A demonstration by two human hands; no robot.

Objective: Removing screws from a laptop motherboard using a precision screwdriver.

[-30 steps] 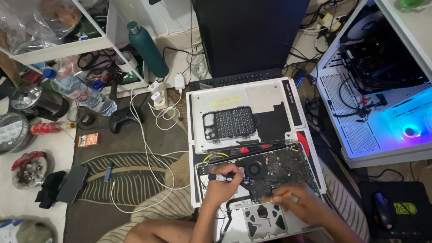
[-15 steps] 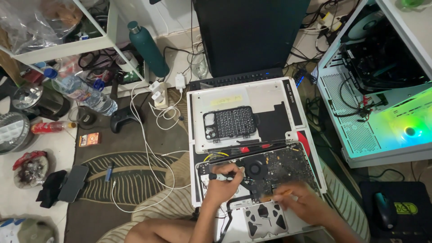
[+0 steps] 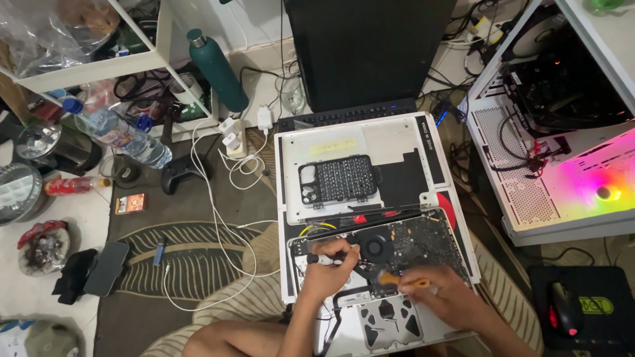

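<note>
An opened laptop lies bottom-up in front of me, its dark circuit board and round fan exposed. My left hand rests on the board's left side, fingers curled on a small part near the fan. My right hand holds an orange-handled tool with its tip on the board's lower middle. Beyond the laptop lies its removed white bottom cover, bearing a dark tray of screwdriver bits.
A dark monitor stands at the back. An open white computer case with coloured lights sits to the right, a mouse below it. White cables, a gamepad, a green bottle, a water bottle and a phone lie left.
The case's light has gone from blue through green to pink and yellow. My right hand has shifted slightly on the board; my left hand has stayed in place.
</note>
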